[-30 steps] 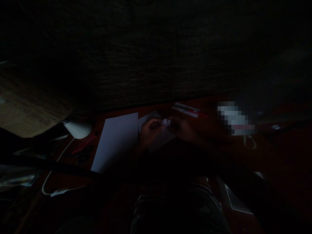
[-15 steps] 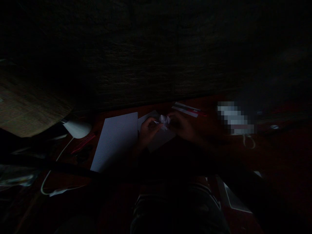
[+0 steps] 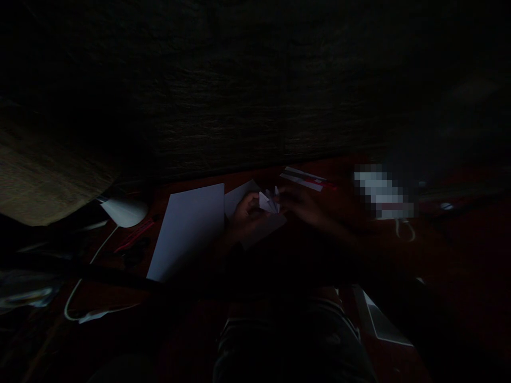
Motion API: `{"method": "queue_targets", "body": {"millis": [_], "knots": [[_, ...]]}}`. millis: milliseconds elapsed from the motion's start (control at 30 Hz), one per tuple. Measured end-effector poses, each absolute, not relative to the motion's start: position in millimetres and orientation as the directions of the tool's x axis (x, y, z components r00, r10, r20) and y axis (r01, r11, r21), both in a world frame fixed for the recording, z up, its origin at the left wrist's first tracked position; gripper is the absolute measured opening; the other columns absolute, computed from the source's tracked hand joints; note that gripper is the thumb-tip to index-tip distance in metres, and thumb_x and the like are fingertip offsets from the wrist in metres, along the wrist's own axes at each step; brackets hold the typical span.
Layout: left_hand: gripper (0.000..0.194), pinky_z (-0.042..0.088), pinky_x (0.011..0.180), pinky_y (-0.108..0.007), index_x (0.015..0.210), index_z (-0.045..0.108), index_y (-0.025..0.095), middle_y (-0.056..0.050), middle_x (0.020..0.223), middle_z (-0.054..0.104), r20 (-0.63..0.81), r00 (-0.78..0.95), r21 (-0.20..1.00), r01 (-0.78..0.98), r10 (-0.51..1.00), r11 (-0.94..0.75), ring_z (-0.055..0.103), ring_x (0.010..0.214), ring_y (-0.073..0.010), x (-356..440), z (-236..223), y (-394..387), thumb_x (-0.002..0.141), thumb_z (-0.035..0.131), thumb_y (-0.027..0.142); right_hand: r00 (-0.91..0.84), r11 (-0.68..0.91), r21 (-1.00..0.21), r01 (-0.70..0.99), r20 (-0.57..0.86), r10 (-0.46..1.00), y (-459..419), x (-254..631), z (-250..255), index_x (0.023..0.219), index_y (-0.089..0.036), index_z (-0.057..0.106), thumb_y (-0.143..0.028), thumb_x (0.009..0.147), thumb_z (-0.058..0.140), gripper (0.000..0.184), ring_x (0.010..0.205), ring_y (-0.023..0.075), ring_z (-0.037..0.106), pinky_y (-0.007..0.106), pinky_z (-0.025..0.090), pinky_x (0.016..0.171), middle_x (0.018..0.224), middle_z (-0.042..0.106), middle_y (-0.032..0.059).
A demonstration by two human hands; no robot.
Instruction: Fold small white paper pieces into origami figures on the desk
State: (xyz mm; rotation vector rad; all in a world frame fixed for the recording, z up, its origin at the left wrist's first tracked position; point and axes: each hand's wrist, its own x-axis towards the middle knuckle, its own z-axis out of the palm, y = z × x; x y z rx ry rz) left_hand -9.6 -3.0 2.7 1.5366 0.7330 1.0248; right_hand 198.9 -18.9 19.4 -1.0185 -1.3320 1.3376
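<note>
A small piece of folded white paper (image 3: 269,202) with pointed flaps is held between my two hands in the dim light. My left hand (image 3: 246,214) pinches it from the left side. From the right, the fingers of my right hand (image 3: 297,204) close on its other edge. Beneath the hands lies a loose sheet of paper (image 3: 259,235), partly covered by them. Left of it rests a larger stack or pad of white paper (image 3: 191,226). Shadow hides the undersides of both hands.
A ruler-like strip (image 3: 302,178) with a red item lies at the back. To the left are a white cone-shaped thing (image 3: 125,211) with a cable (image 3: 74,295), a red object (image 3: 134,234) and dark scissors-like handles (image 3: 134,253). A blurred white object (image 3: 381,191) stands right.
The folded paper has turned in my hands, and its flaps now stand apart differently. My left fingers have shifted slightly around it. The surrounding things stay put.
</note>
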Motion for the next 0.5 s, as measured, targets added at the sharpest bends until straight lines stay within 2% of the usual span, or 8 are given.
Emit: {"method": "queue_targets", "body": {"millis": [100,300,500], "knots": [[0.046,0.059,0.083,-0.034,0.105,0.063,0.022,-0.005,0.104,0.077,0.223,0.402,0.975,-0.096,0.888,-0.201,0.074,0.095,-0.0220,-9.9,3.8,-2.1,0.075,0.090,0.043,-0.239,0.025,-0.997,-0.070,0.041,0.970,-19.6,199.5,19.8,0.090,-0.020,0.069,-0.053,0.074,0.086,0.040,0.067,0.0145,0.067,0.029,0.059,0.062,0.081,0.071,0.0015],[0.033,0.058,0.082,-0.032,0.096,0.064,0.023,-0.003,0.099,0.075,0.214,0.347,0.977,-0.057,0.913,-0.207,0.073,0.095,-0.0214,-10.4,15.6,-6.0,0.079,0.084,0.043,-0.343,0.143,-0.989,-0.044,0.150,0.927,-24.8,203.5,29.4,0.108,-0.020,0.072,-0.027,0.068,0.089,0.044,0.078,0.0164,0.069,0.028,0.057,0.068,0.096,0.076,0.0033],[0.024,0.056,0.079,-0.031,0.095,0.066,0.023,-0.001,0.090,0.072,0.201,0.313,0.979,-0.085,0.928,-0.183,0.069,0.081,-0.0180,-10.0,13.8,-3.9,0.082,0.080,0.039,-0.326,0.161,-0.986,-0.044,0.167,0.931,-24.8,203.9,29.3,0.098,-0.019,0.074,-0.020,0.072,0.078,0.026,0.081,0.0166,0.069,0.030,0.057,0.074,0.095,0.076,0.0034]]}}
